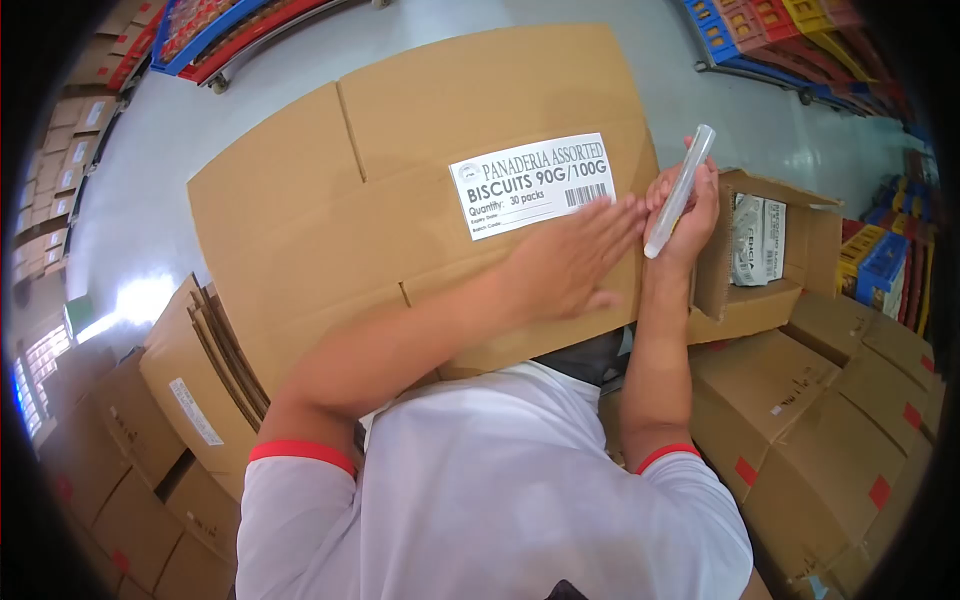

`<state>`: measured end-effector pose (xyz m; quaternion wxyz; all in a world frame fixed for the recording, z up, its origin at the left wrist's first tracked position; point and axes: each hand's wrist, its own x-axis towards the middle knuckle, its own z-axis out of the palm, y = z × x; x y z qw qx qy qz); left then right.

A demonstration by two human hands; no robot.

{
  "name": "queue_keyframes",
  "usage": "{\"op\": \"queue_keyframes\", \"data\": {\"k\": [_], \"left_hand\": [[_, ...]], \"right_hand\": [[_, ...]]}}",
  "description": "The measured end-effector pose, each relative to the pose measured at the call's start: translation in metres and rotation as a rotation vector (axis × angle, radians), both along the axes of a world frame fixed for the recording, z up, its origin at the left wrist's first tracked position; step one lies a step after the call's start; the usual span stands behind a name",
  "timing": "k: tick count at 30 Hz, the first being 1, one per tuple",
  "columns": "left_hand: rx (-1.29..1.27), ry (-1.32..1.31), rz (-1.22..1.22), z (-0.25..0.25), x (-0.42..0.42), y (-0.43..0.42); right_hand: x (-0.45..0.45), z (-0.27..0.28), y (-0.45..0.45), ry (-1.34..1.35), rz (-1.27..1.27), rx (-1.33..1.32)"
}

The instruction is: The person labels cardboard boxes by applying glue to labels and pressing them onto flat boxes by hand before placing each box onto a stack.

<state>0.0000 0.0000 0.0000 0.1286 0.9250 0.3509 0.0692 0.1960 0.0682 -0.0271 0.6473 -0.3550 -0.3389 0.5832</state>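
If the big flat box (pixel 280 230) by the tummy slips, it may be b/c the open L hand (pixel 570 262) pushes too hard. The label (pixel 530 190) may crumple b/c of rubbing. The clear tube (pixel 680 192) may drop b/c only the R hand (pixel 703 210) holds it. Count: 1 box, 1 label, 2 hands, 1 tube.

Space over the big flat box, with things on both sides.
Room can be found over the upper left part of the flat cardboard box (pixel 290 230) and over the floor (pixel 155 180) past it. The right side is blocked by the open box (pixel 815 240) and stacked boxes (pixel 765 380), the left by folded cardboard sheets (pixel 180 365).
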Motion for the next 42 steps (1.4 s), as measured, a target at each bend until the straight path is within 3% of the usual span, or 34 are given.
{"op": "queue_keyframes", "data": {"k": [3, 5, 7, 11, 12, 14, 15, 16, 17, 18, 20, 23, 26, 30, 32, 33, 35, 36, 38, 40, 42], "left_hand": [[-0.119, -0.137, -0.042, 0.002, -0.021, -0.036], [-0.342, -0.278, 0.005, 0.005, -0.053, -0.055], [-0.21, -0.271, 0.455, 0.005, -0.114, -0.071], [0.27, 0.002, 1.412, -0.004, -0.276, -0.104], [0.307, 0.049, 1.471, -0.002, -0.297, -0.116], [-0.043, -0.495, 1.611, 0.016, -0.323, -0.141], [-0.013, -0.463, 1.663, 0.03, -0.327, -0.146], [-0.108, -0.616, 1.715, 0.039, -0.324, -0.143], [-0.2, -0.786, 1.74, 0.046, -0.321, -0.137], [-0.174, -0.79, 1.755, 0.053, -0.319, -0.136], [-0.116, -0.713, 1.734, 0.049, -0.315, -0.133], [-0.22, -0.83, 1.73, 0.049, -0.309, -0.134], [-0.049, -0.776, 1.707, 0.035, -0.313, -0.131], [-0.229, -0.747, 1.653, 0.042, -0.323, -0.123], [-0.341, -1.058, 1.64, 0.033, -0.338, -0.126], [-0.338, -1.059, 1.641, 0.034, -0.344, -0.124], [-0.504, -1.278, 1.683, 0.042, -0.355, -0.127], [-0.493, -1.256, 1.712, 0.042, -0.358, -0.134], [-0.213, -1.122, 1.693, 0.02, -0.363, -0.145], [0.016, -1.053, 1.776, 0.04, -0.396, -0.174], [0.213, -1.002, 1.887, 0.08, -0.412, -0.217]], "right_hand": [[-0.006, 0.006, 0.007, -0.19, -0.106, -0.005], [-0.015, 0.019, -0.001, -0.335, -0.274, -0.019], [0.003, 0.011, -0.003, -0.452, -0.26, -0.028], [0.035, -0.005, -0.003, -0.512, -0.192, -0.1], [0.031, -0.001, -0.003, -0.521, -0.181, -0.091], [0.013, 0.01, -0.005, -0.613, -0.133, -0.059], [0.011, 0.008, -0.005, -0.652, -0.066, -0.072], [0.013, 0.002, 0.0, -0.575, 0.041, -0.027], [0.002, 0.004, 0.004, -0.533, 0.096, 0.008], [-0.009, 0.005, 0.009, -0.49, 0.152, 0.039], [-0.041, 0.026, 0.003, -0.773, 0.016, -0.046], [-0.043, 0.021, 0.014, -0.862, -0.126, -0.042], [-0.028, 0.013, 0.017, -0.82, -0.22, -0.087], [-0.001, 0.016, 0.022, -0.842, -0.241, -0.157], [0.003, 0.018, 0.024, -0.776, -0.27, -0.155], [0.013, 0.018, 0.026, -0.775, -0.269, -0.153], [0.033, 0.011, 0.03, -0.581, -0.225, -0.072], [0.017, 0.025, 0.026, -0.45, -0.201, -0.036], [-0.016, 0.059, 0.018, -0.422, -0.128, 0.001], [-0.037, 0.066, 0.029, -0.304, 0.036, 0.107], [-0.073, 0.085, 0.031, -0.381, 0.091, 0.144]]}}
